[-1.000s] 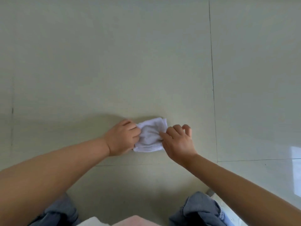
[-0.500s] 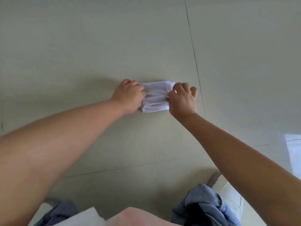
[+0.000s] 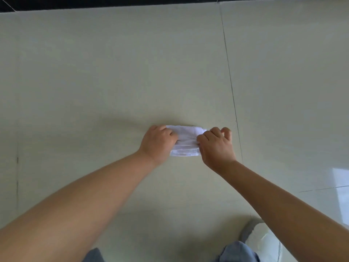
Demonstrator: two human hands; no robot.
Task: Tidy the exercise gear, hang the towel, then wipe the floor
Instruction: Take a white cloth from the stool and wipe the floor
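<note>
A small folded white cloth (image 3: 186,141) lies flat on the pale tiled floor (image 3: 113,72). My left hand (image 3: 157,143) grips its left end with curled fingers. My right hand (image 3: 216,145) grips its right end, fingers curled over the edge. Both arms reach forward and press the cloth down on the tile. Only the cloth's middle strip shows between the two hands.
A dark grout line (image 3: 229,72) runs away just right of the cloth. A dark strip (image 3: 132,1) borders the floor at the far edge. My white shoe (image 3: 262,241) and grey trouser knee (image 3: 238,252) sit at the bottom right.
Both hands have pushed the cloth forward over the floor, away from my body, and my arms are stretched further out. The grip on both ends is the same.
</note>
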